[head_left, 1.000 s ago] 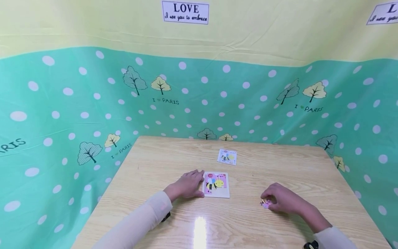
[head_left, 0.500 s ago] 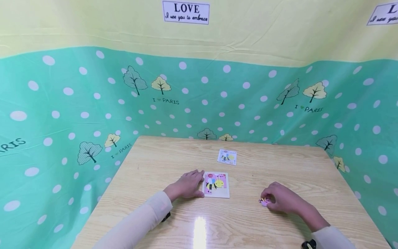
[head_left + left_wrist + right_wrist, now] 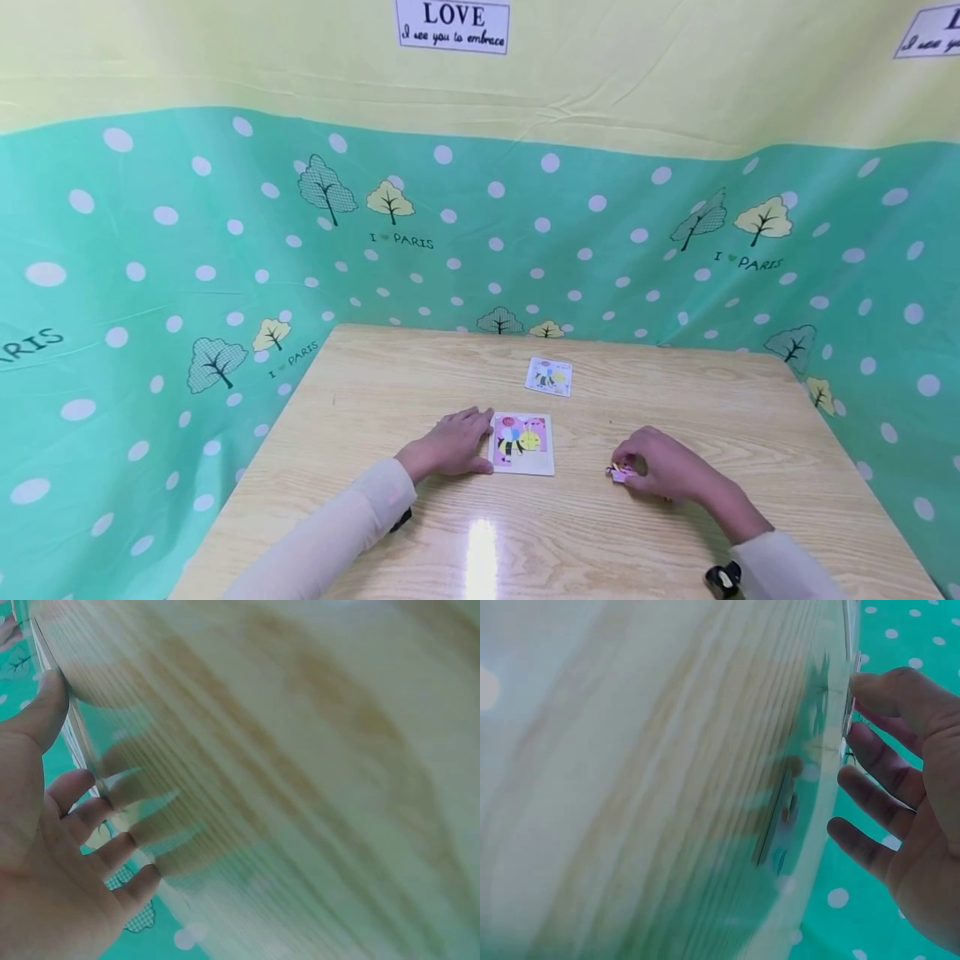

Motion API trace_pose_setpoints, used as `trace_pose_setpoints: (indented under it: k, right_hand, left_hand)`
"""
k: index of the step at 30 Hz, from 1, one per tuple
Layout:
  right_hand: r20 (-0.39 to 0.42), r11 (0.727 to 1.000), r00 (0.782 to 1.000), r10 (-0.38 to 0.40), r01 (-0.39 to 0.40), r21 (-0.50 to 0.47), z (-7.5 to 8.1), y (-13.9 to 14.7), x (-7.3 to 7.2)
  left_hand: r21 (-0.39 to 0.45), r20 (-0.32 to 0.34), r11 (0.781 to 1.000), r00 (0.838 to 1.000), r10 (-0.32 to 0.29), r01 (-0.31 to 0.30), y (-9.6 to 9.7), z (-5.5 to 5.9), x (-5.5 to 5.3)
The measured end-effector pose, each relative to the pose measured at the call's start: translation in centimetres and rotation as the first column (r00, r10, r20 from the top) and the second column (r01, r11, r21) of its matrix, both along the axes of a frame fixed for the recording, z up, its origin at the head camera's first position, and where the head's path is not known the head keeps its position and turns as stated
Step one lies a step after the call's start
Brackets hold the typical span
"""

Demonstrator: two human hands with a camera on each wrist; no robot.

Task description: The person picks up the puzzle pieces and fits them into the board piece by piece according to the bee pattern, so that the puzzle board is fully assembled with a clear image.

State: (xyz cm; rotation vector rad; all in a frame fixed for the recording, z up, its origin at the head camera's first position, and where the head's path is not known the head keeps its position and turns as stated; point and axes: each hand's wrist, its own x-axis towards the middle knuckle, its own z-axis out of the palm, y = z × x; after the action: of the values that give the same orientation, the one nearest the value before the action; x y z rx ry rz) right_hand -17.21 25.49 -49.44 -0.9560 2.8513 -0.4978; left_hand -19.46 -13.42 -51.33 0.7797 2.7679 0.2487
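Note:
A square picture puzzle (image 3: 522, 458) with a bee on it lies in the middle of the table. My left hand (image 3: 453, 442) rests at its left side, fingertips by the upper left corner and thumb by the lower one. Those fingers look spread and fairly straight in the left wrist view. My right hand (image 3: 663, 467) pinches a small pink puzzle piece (image 3: 619, 473) between thumb and fingers, right of the puzzle. Another flat piece (image 3: 776, 819) lies on the table below that hand in the right wrist view, mostly hidden by the hand in the head view.
A smaller card (image 3: 548, 377) with a similar bee picture lies behind the puzzle. The wooden table (image 3: 390, 367) shows a bright light reflection near the front. A green and yellow patterned cloth (image 3: 480, 192) hangs at the back and sides.
My right hand has moved left and slightly away from me, toward the puzzle, carrying the pink piece. My left hand and the puzzle stay in place.

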Motion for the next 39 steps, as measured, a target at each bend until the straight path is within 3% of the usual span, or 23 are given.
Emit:
trace_pose_setpoints:
  k: [16,39]
  right_hand:
    - [0.030,1.000,0.999,-0.022,0.022,0.016,-0.2,-3.4,-1.1]
    - [0.056,1.000,0.998,0.024,-0.025,0.015,-0.8,-8.7,-2.8]
  left_hand:
    - [-0.004,0.004,1.000,1.000,0.002,-0.002,0.1,-0.1,0.0]
    - [-0.019,0.005,1.000,1.000,0.000,0.000,0.1,0.1,0.1]
